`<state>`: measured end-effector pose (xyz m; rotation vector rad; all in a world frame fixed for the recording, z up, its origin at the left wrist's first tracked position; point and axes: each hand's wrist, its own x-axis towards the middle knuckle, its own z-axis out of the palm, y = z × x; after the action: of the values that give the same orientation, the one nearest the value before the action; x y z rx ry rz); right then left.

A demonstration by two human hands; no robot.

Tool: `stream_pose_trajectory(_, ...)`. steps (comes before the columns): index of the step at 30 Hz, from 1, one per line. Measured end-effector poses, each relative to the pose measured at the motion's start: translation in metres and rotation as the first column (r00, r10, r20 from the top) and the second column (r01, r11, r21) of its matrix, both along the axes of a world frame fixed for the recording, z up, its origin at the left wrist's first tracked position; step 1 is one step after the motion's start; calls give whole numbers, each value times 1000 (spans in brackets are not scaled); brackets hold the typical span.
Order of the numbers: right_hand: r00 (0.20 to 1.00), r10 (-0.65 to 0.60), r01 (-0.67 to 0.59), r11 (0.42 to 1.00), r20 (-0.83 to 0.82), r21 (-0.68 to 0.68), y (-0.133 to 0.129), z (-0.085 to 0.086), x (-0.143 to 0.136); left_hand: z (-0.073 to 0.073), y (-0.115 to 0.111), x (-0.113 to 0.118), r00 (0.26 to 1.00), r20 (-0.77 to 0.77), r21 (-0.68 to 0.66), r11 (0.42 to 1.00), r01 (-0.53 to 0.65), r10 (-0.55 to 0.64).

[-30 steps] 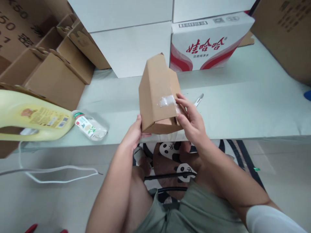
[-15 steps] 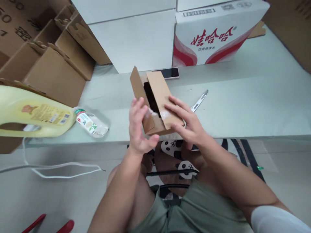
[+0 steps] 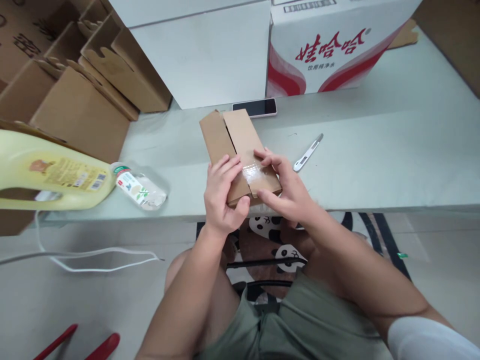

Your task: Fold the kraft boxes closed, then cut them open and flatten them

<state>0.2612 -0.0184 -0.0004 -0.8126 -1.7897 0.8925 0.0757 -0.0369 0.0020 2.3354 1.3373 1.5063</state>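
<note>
A small brown cardboard box [image 3: 240, 125] sits near the table's front edge. Its two long top flaps lie nearly level, with a narrow dark gap between them toward the far end. Clear tape [image 3: 252, 174] crosses the seam at the near end. My left hand [image 3: 224, 195] is closed over the left flap, fingers on top and thumb by the near edge. From the right, my right hand [image 3: 287, 187] grips the box with bent fingers on the right flap and the thumb at the near corner. The box's contents are hidden.
A utility knife [image 3: 308, 152] lies right of the box, and a phone [image 3: 255, 107] behind it. Large white cartons [image 3: 210, 65] stand at the back. On the left are a clear bottle [image 3: 140, 187], a yellow jug [image 3: 56, 170] and brown cartons [image 3: 82, 110].
The left flap has swung down from standing upright, and the gap between the flaps has narrowed. My left hand has moved right onto that flap; my right fingers have bent more.
</note>
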Motion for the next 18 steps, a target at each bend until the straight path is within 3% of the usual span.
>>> stream_pose_trajectory(5, 999, 32, -32, 999, -20, 12, 2, -3, 0, 0, -1, 1, 999, -14, -6, 999, -31, 31)
stream_pose_trajectory(9, 998, 38, -35, 997, -41, 62, 4, -5, 3, -4, 3, -3, 999, -31, 70, 997, 35, -32)
stream_pose_trajectory(12, 997, 19, -12, 994, -69, 107, 5, -7, 6, -6, 8, -11, 990, -127, 130, 989, 75, -58)
stream_pose_trajectory(18, 997, 14, -4, 992, -77, 127, 5, -4, 6, -6, 8, -21, 988, -136, 121, 989, 88, -72)
